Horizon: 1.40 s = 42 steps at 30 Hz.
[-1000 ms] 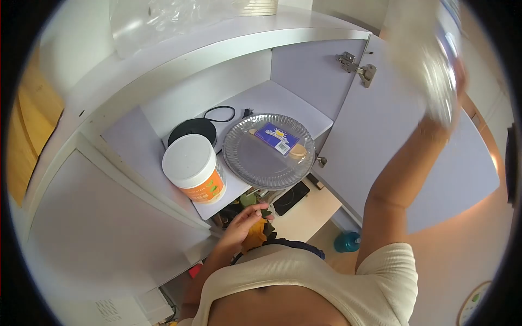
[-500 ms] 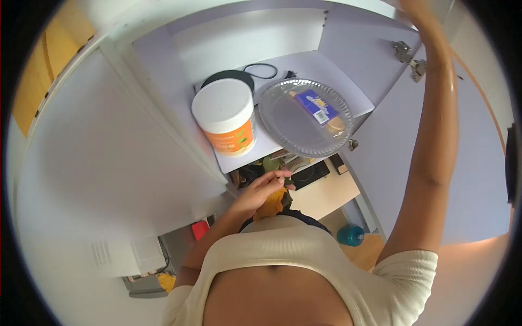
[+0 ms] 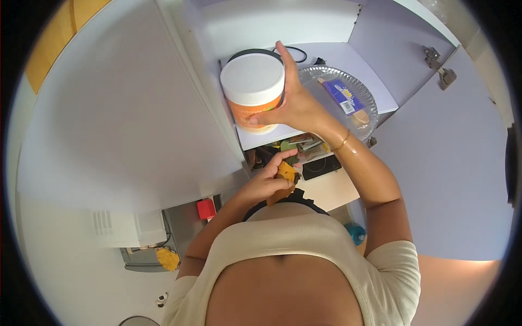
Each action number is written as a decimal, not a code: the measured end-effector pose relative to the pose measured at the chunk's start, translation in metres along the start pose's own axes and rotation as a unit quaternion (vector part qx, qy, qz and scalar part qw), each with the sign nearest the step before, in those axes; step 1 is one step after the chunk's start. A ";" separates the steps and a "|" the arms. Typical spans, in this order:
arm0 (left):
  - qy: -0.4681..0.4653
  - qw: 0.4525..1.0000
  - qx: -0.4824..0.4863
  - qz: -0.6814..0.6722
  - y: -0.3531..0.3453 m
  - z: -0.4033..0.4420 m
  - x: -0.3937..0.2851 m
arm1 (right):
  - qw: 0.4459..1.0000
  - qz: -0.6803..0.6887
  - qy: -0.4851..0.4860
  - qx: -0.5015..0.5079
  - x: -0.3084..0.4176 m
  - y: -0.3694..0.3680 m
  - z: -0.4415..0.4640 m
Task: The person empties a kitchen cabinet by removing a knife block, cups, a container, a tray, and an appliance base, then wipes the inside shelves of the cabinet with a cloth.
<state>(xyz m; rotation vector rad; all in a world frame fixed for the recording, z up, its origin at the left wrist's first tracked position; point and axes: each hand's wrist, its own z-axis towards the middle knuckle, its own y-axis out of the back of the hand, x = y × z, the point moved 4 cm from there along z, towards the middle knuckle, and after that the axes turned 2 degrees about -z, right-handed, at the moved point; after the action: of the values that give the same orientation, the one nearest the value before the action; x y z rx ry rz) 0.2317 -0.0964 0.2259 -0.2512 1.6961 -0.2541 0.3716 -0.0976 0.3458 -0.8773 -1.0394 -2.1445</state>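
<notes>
A white-lidded tub (image 3: 251, 81) with an orange label stands at the left front of the cabinet shelf (image 3: 255, 142). My right hand (image 3: 293, 106) reaches round its right side, the thumb on the label and a finger stretched up past the lid. Lower down, my left hand (image 3: 269, 182) has its fingers and thumb closed round yellow cloth-like material (image 3: 286, 173), in front of my waist. Right of the tub lies a clear, ridged-edge plate (image 3: 370, 98), bearing a wooden utensil with a blue label (image 3: 343, 96). A black round object (image 3: 255, 51) and its cable sit behind the tub.
The cabinet door (image 3: 451, 157) hangs open on the right, with metal hinges (image 3: 447, 77). Another door panel (image 3: 125, 108) fills the left. Below are a black flat device (image 3: 321, 167), assorted small items, a blue bottle (image 3: 355, 233) and a red object (image 3: 206, 209).
My right hand has come down from the upper right to the tub. My left hand is now closed round the yellow material. The view has shifted, with the shelf higher and farther right.
</notes>
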 end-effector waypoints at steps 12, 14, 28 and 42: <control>-0.018 0.984 -0.046 0.173 0.003 -0.012 0.001 | 0.936 0.279 0.006 -0.216 0.045 0.091 -0.069; -0.084 0.981 -0.065 0.163 -0.003 -0.010 -0.013 | 0.855 0.457 0.029 -0.243 0.028 0.111 -0.116; -0.109 0.960 0.070 0.248 -0.023 0.027 0.011 | 0.846 0.195 -0.019 -0.496 -0.004 0.137 -0.290; 0.011 0.977 0.098 0.191 -0.015 0.019 0.034 | 0.556 0.503 -0.243 -0.616 -0.082 -0.001 -0.404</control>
<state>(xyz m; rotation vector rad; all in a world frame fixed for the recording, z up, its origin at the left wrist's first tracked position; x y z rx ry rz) 0.2458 -0.1219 0.1959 0.2251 1.6896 -0.1351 0.2992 -0.4130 0.0904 -2.0408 1.0046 -1.2361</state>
